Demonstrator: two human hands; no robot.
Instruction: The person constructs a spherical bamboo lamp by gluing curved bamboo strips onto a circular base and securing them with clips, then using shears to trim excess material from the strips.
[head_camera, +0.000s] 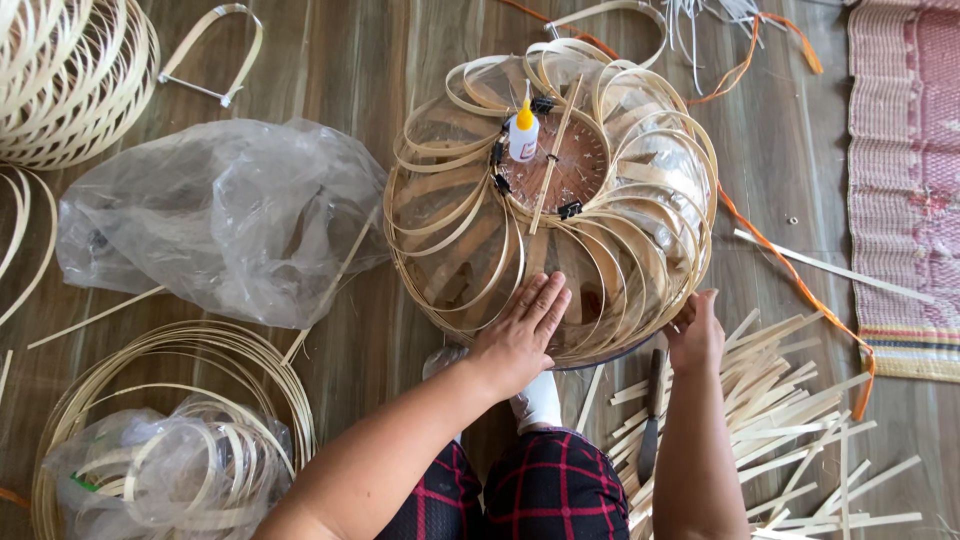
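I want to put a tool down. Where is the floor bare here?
Bare floor lies between the plastic sheet and the bamboo frame, and above the sheet. Right of the frame, before the mat, is partly free. The strips by the right hand are crowded.

The bamboo frame (550, 200) is built of thin, pale, smooth strips with a faint sheen, looped around a reddish-brown disc (560, 160) that looks like wood. A small glossy plastic glue bottle (523, 132) stands on it. The plastic bag (220, 215) is clear, crinkled and shiny. The floor (370, 60) is matt wood-grain plank; the mat (905, 170) at its right edge is coarse woven cloth.
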